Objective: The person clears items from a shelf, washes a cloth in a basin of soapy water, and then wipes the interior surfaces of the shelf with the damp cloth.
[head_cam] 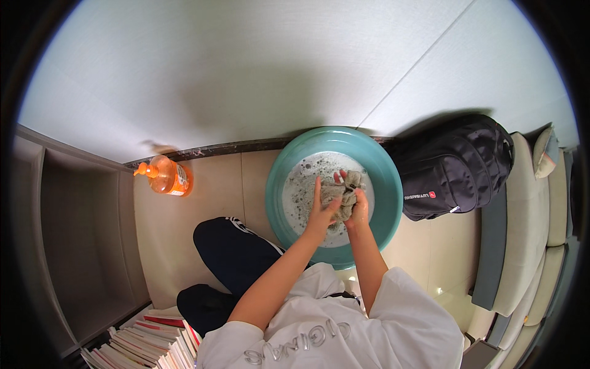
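Note:
A round teal plastic basin (388,221) stands on the tiled floor before me, with sudsy water (299,184) in it. Above the suds, inside the basin's rim, both my hands hold a wet, bunched grey-brown cloth (343,198). My left hand (321,210) lies along the cloth's left side with its fingers spread and its thumb across the front. My right hand (359,207) grips the cloth from the right, and some of its fingers are hidden behind the fabric. A small dark spot shows on the cloth near its top.
An orange pump bottle (171,177) stands on the floor at the left, by the wall. A black backpack (454,170) leans close to the basin's right. Further right is a beige and grey sofa (523,221). Books (147,343) and a grey shelf unit (83,230) are at the left.

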The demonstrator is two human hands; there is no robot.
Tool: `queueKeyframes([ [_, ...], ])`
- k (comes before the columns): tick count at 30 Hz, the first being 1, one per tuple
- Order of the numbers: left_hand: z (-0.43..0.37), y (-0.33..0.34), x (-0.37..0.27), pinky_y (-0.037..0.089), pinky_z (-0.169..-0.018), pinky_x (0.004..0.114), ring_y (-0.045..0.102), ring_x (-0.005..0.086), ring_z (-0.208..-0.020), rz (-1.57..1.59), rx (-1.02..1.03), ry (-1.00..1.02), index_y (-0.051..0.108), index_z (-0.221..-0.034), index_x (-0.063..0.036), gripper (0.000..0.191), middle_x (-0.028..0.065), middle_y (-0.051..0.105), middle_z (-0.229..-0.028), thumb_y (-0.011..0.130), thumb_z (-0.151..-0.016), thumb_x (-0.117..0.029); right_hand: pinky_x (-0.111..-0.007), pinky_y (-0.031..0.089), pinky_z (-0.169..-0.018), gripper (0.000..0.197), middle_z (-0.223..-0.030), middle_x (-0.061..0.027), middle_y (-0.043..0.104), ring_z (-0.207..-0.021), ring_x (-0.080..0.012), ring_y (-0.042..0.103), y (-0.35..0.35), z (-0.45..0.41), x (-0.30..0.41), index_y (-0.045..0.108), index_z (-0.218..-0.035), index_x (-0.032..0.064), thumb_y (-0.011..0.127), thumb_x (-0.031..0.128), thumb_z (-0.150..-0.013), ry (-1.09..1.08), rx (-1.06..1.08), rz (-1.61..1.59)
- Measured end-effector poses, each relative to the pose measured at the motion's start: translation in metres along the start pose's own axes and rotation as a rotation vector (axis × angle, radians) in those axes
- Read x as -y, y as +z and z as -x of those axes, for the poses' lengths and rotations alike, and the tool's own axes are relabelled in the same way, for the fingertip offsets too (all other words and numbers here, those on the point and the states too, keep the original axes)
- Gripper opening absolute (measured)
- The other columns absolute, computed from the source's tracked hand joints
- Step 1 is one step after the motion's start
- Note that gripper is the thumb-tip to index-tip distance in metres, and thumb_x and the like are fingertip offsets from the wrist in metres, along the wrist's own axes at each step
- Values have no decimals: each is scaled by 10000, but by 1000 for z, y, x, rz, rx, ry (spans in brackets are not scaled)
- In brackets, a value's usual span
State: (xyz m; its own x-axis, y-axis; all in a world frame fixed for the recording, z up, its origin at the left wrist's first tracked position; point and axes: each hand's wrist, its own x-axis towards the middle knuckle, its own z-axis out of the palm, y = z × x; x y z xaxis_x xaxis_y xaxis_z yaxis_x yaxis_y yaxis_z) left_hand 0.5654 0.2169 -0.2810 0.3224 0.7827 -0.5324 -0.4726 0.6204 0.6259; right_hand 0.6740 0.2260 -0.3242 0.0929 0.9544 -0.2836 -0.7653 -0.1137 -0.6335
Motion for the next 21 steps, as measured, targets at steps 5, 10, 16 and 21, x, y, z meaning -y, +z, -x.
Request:
queueKeyframes([
  [5,-1,-6,-5,387,-850,324,408,220,-1110,274,-86,65,226,-1320,-164,637,86,356,-1257,517,-755,-117,-441,274,-973,598,-1272,-187,344,-1183,-326,308,18,4,12,256,-1279,19,386,399,-836,102,260,-342],
  [10,3,-5,-5,402,-820,281,501,220,-1004,-303,-203,576,481,-1148,-70,498,94,512,-1098,459,-655,-3,-358,386,-882,450,-1155,-179,460,-1004,-265,492,36,7,16,417,-1148,6,394,345,-852,293,58,42],
  [16,2,-10,-8,420,-799,349,523,299,-903,-838,-286,892,583,-936,-42,349,143,564,-955,532,-593,-3,-295,462,-618,210,-797,-82,560,-712,-176,556,54,9,-7,528,-889,5,460,194,-828,43,-314,203],
  [21,-5,-13,-3,424,-791,345,520,300,-908,-921,-223,813,578,-963,-48,355,142,560,-971,550,-609,-36,-299,455,-638,217,-801,-70,545,-726,-177,550,27,3,-18,512,-898,11,461,209,-823,-32,-368,286],
])
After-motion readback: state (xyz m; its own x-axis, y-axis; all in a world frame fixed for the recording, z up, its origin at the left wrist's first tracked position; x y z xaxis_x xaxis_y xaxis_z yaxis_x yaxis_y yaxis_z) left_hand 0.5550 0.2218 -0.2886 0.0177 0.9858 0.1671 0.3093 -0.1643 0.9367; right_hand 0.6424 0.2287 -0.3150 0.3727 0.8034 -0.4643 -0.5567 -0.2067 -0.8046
